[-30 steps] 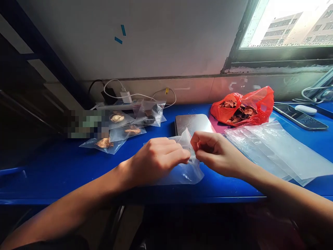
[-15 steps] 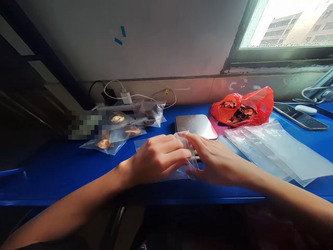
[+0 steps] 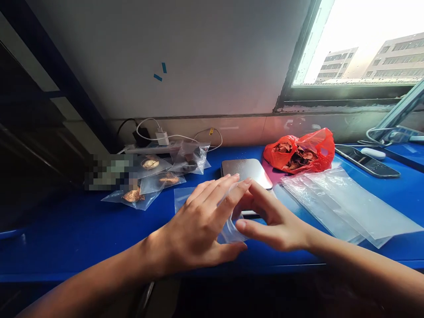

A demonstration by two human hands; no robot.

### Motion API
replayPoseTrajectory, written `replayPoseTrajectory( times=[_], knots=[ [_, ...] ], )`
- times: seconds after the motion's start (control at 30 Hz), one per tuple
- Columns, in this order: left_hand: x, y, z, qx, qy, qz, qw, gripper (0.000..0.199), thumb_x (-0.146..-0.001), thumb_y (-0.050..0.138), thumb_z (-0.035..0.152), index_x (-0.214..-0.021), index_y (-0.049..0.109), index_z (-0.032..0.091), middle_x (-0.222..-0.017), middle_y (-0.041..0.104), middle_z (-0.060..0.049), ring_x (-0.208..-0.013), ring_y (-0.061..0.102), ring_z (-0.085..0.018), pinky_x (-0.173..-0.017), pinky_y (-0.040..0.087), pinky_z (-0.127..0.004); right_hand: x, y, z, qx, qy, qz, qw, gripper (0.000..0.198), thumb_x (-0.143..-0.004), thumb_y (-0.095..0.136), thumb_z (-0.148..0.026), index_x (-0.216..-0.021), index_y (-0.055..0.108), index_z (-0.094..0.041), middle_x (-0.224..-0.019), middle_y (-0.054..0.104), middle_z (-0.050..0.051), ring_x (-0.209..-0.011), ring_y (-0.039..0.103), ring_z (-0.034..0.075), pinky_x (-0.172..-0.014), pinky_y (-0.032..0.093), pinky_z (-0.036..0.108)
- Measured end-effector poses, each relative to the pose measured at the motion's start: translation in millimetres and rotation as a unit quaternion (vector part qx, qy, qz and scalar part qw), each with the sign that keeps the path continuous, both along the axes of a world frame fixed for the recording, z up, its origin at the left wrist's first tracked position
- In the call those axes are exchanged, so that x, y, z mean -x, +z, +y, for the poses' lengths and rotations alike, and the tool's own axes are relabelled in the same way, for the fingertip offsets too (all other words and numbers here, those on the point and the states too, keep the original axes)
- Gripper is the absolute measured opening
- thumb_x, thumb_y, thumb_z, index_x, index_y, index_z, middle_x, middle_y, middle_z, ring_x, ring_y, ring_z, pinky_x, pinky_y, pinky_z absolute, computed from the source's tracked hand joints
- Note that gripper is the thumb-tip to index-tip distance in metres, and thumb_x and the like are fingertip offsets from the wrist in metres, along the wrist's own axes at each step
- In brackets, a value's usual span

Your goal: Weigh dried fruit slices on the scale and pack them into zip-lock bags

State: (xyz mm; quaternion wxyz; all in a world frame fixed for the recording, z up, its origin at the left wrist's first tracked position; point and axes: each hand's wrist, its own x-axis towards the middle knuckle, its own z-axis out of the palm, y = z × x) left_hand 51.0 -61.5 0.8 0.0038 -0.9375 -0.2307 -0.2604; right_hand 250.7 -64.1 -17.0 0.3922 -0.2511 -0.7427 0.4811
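Transparent, thin plastic bag (image 3: 228,234) located just in front of the flat, square, silver-topped device (image 3: 245,170); left hand (image 3: 203,221) over the bag, fingers extended, unclenched; right hand (image 3: 276,221) curved at the bag, whether gripping cannot be told.

From the scale (image 3: 243,168): filled pouches (image 3: 165,179) lay at nine o'clock, flat pouches (image 3: 351,207) at four, bag (image 3: 323,150) at two. Left hand (image 3: 205,221) and right hand (image 3: 278,218) flanked a sleeve (image 3: 229,233) at six.
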Motion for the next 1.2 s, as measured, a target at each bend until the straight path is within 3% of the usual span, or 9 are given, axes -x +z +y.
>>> replayPoseTrajectory(
  times=[0.17,0.33,0.43,0.53,0.7,0.8,0.97,1.1,1.2],
  knots=[
    [7,11.9,-1,0.116,-0.016,-0.244,0.963,0.061,-0.078,0.075,0.030,-0.130,0.044,0.021,-0.122,0.060,-0.007,-0.107,0.063,-0.022,-0.089,0.058,-0.035,4,5,12,0.218,-0.021,0.244,0.945,0.030,-0.091,0.051,-0.048,-0.087,0.034,-0.024,-0.081,0.069,0.002,-0.075,0.066,0.017,-0.072,0.051,0.032],
    [17,30.4,25,0.093,-0.036,-0.481,0.871,0.013,-0.096,0.056,0.036,-0.101,0.058,0.024,-0.116,0.064,0.003,-0.114,0.058,-0.020,-0.102,0.047,-0.050,22,-9,8,0.376,-0.043,0.206,0.902,0.044,-0.078,0.069,-0.050,-0.100,0.045,-0.020,-0.082,0.068,0.004,-0.074,0.066,0.015,-0.072,0.049,0.028],
    [12,33.4,29,0.112,-0.040,-0.559,0.821,0.014,-0.098,0.052,0.034,-0.090,0.061,0.028,-0.105,0.066,0.010,-0.109,0.060,-0.016,-0.099,0.048,-0.047,38,-18,-6,0.460,0.032,0.182,0.868,0.056,-0.075,0.067,-0.060,-0.107,0.052,-0.017,-0.096,0.067,0.009,-0.087,0.066,0.018,-0.078,0.050,0.031],
    [4,27.1,23,0.167,-0.087,-0.574,0.797,0.015,-0.092,0.062,0.040,-0.091,0.062,0.025,-0.102,0.065,0.006,-0.104,0.061,-0.016,-0.092,0.052,-0.038,45,-22,-10,0.489,0.092,0.181,0.848,0.065,-0.075,0.062,-0.068,-0.104,0.060,-0.010,-0.101,0.065,0.013,-0.091,0.065,0.019,-0.083,0.050,0.030],
    [9,19.2,19,0.302,-0.131,-0.491,0.807,0.025,-0.084,0.060,0.027,-0.108,0.064,0.024,-0.126,0.060,-0.004,-0.127,0.049,-0.026,-0.105,0.045,-0.041,34,-19,1,0.414,-0.015,0.235,0.880,0.039,-0.078,0.067,-0.049,-0.100,0.052,-0.021,-0.089,0.060,0.002,-0.075,0.062,0.013,-0.063,0.051,0.025],
    [21,19.0,28,0.316,-0.089,-0.433,0.839,0.045,-0.079,0.061,0.018,-0.123,0.057,0.030,-0.118,0.066,-0.004,-0.116,0.059,-0.027,-0.093,0.052,-0.042,21,-10,7,0.335,-0.097,0.186,0.919,0.039,-0.075,0.072,-0.044,-0.091,0.045,-0.022,-0.080,0.055,-0.003,-0.062,0.058,0.010,-0.053,0.047,0.021],
    [35,20.3,36,0.076,0.078,-0.341,0.934,0.026,-0.076,0.067,0.015,-0.100,0.071,0.027,-0.090,0.072,-0.001,-0.082,0.069,-0.020,-0.076,0.055,-0.034,4,5,11,0.261,-0.198,0.099,0.939,0.047,-0.073,0.074,-0.050,-0.102,0.046,-0.026,-0.071,0.045,-0.008,-0.047,0.042,0.003,-0.040,0.035,0.014],
    [41,25.8,31,-0.085,0.164,-0.301,0.935,0.022,-0.084,0.064,0.017,-0.099,0.073,0.030,-0.075,0.073,0.004,-0.062,0.064,-0.013,-0.061,0.050,-0.028,0,8,13,0.285,-0.162,0.095,0.940,0.051,-0.071,0.073,-0.057,-0.105,0.051,-0.025,-0.076,0.049,-0.005,-0.053,0.050,0.006,-0.044,0.043,0.017],
    [45,28.3,32,-0.075,0.146,-0.271,0.948,0.019,-0.086,0.065,0.024,-0.102,0.072,0.032,-0.071,0.072,0.005,-0.050,0.057,-0.010,-0.051,0.044,-0.026,-3,7,12,0.320,-0.100,0.119,0.934,0.049,-0.072,0.068,-0.062,-0.094,0.053,-0.021,-0.075,0.051,-0.003,-0.055,0.054,0.009,-0.044,0.045,0.021]
  ],
)
